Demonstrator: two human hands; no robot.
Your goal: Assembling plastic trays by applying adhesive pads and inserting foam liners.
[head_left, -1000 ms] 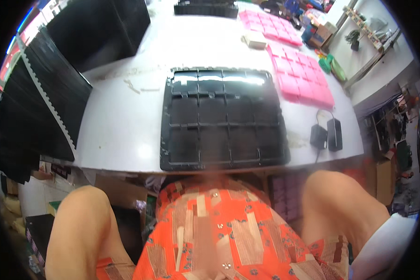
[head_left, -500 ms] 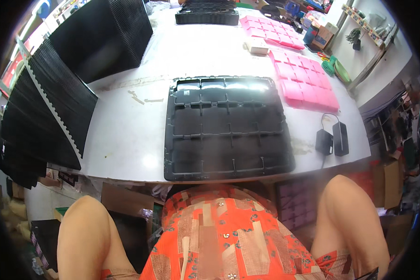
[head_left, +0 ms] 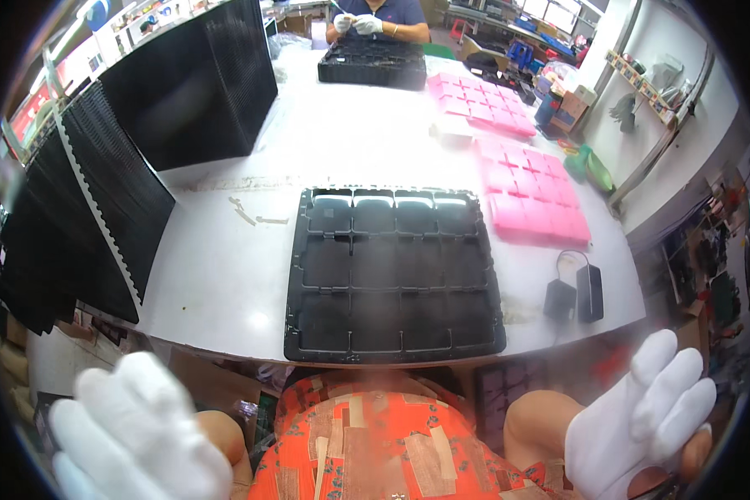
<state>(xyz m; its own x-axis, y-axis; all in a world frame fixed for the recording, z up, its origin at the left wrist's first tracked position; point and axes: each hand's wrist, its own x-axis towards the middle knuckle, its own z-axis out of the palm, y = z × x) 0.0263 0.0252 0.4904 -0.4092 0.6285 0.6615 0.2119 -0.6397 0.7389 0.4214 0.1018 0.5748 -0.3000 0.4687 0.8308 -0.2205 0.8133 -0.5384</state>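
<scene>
The black compartmented tray (head_left: 394, 273) lies empty at the table's (head_left: 225, 275) near edge, slightly overhanging. Left hand (head_left: 137, 437) and right hand (head_left: 642, 425), white-gloved, hover below it with fingers apart, holding nothing. Risk: a rising hand could knock the overhanging rim and shift the tray

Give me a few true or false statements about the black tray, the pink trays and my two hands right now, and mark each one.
1. Both hands, left hand and right hand, wear white gloves. True.
2. The black compartment tray is full of parts. False: its compartments look empty.
3. The right hand is open, fingers spread, holding nothing. True.
4. The pink trays lie left of the black tray. False: they lie to its right, on the white table.
5. The left hand rests on the black tray. False: it is below the table edge, touching nothing.
6. Two small black boxes sit near the table's right front corner. True.
</scene>
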